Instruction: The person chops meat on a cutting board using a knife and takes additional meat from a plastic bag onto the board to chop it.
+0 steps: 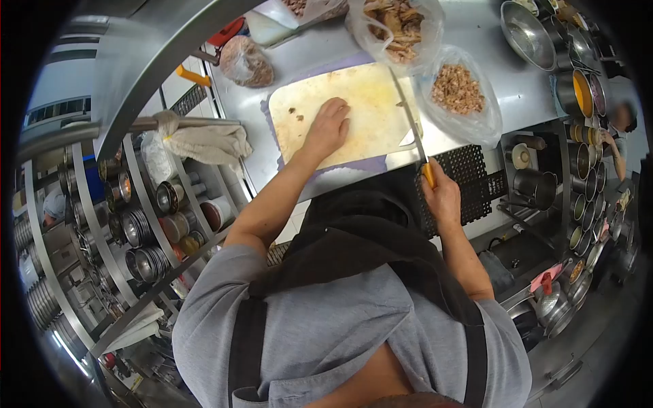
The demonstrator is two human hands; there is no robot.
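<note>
My right hand (443,194) grips the yellow handle of a long knife (411,121), held at the right edge of a worn cutting board (371,122). The blade points away from me, towards the bags. My left hand (329,126) rests on the board with nothing visible in it, its fingers loosely bent and the thumb apart. A few small dark scraps (299,117) lie left of that hand. Right of the knife, a plastic bag of chopped meat (457,90) stands open. Beyond the board is another open bag with larger brown meat pieces (403,30).
A tied bag of minced meat (246,61) sits at the counter's left. A metal bowl (528,35) stands at the back right. A cloth (204,141) hangs on a rail at left. Shelves of pots line both sides, and another person (617,146) is at far right.
</note>
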